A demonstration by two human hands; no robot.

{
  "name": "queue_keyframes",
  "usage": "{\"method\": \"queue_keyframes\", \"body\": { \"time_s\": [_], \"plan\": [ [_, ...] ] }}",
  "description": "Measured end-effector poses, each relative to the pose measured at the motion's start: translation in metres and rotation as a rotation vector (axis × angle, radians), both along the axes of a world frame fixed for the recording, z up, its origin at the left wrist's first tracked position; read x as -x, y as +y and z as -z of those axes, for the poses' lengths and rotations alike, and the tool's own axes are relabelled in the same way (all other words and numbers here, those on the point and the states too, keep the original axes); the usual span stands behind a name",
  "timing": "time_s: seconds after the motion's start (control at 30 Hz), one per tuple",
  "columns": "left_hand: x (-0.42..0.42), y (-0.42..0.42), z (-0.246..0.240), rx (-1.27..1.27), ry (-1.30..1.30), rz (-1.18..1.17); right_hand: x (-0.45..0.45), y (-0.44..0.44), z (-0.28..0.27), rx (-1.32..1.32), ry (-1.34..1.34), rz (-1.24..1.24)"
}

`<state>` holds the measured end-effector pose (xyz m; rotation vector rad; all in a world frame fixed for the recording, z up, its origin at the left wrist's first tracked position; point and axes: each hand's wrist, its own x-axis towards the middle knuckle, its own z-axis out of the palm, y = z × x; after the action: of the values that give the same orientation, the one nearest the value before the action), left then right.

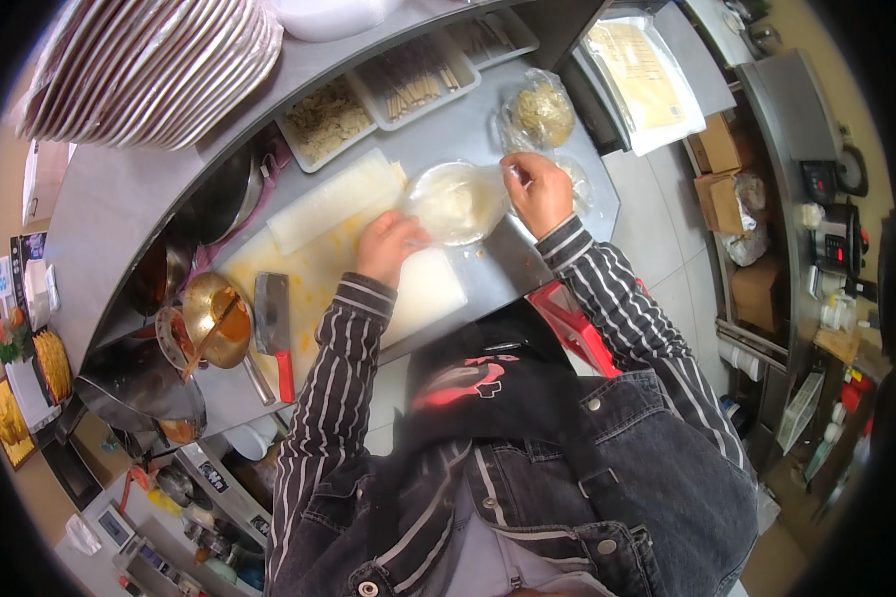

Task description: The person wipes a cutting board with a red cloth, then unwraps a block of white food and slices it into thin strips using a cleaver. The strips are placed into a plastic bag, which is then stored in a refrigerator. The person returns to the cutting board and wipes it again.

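Between my hands is a clear plastic bag [457, 200] with a pale, whitish food in it, over the right end of the cutting board. My left hand [390, 242] is at the bag's lower left edge, its fingertips blurred. My right hand [541, 190] pinches the bag's gathered right end. Behind my right hand rests another clear bag [573, 183], partly hidden. Farther back lies a bag of yellowish shredded food [541, 113]. A cleaver with a red handle [272, 317] lies on the stained cutting board [336, 261], left of my left hand. A whitish slab [336, 201] lies along the board's back edge.
White trays of chopped food [327, 123] and wrapped sticks [418, 82] stand behind the board. A metal bowl [213, 321] with sauce and a spoon is at the left. Stacked plates [153, 74] stand on the upper shelf. A red stool [575, 328] stands below the counter's edge.
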<state>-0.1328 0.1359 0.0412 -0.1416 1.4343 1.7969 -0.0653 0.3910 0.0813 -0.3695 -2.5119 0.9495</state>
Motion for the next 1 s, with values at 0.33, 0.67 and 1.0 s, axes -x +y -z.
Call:
{"method": "queue_keyframes", "body": {
  "time_s": [0.33,0.67,1.0],
  "plan": [
    [-0.013,0.053,-0.055,-0.161,0.307,-0.026,-0.013,-0.023,-0.007,1.281,-0.191,-0.307],
    [-0.001,0.043,0.01,-0.018,0.312,-0.002,-0.011,-0.011,0.049,1.506,-0.3,0.029],
    [0.001,0.02,0.003,0.058,0.368,-0.104,-0.011,-0.029,0.043,0.016,-0.323,-0.286]
  ]
}}
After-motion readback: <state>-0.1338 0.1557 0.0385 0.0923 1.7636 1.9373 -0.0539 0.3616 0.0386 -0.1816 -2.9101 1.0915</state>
